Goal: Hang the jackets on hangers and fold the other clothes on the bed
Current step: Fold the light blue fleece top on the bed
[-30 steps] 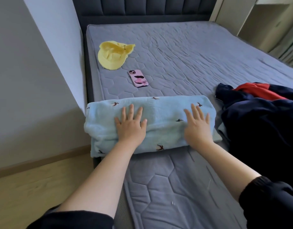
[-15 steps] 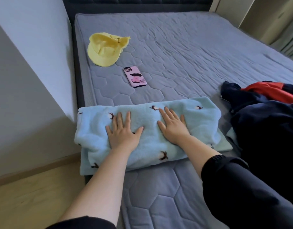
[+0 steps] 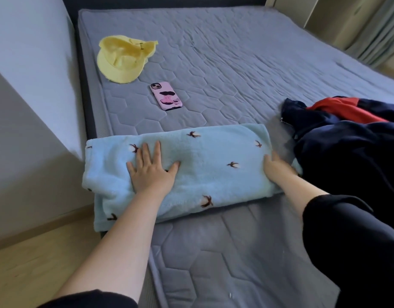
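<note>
Across the whole view, a grey quilted mattress is filling the frame, with a pale wall running along its left side and a strip of wooden floor showing at the lower left. At the right edge of the mattress, a dark navy jacket with a red panel is lying in a crumpled heap, not yet on a hanger.

Just left of the jacket, a light blue fleece garment printed with small dark bird shapes is lying folded into a long band across the near part of the mattress. Its left end is reaching the mattress edge and its right end is lying just beside the jacket.

Well behind the garment, near the wall, a yellow hat is resting on the mattress.

The left hand is lying flat, palm down, on the left half of the blue garment, with its fingers straight and spread. The right hand is resting at the garment's right end. Its fingers are blurred and partly hidden, so flat pressing cannot be told from gripping.

Between the hat and the garment, a phone in a pink case is lying on the mattress.
</note>
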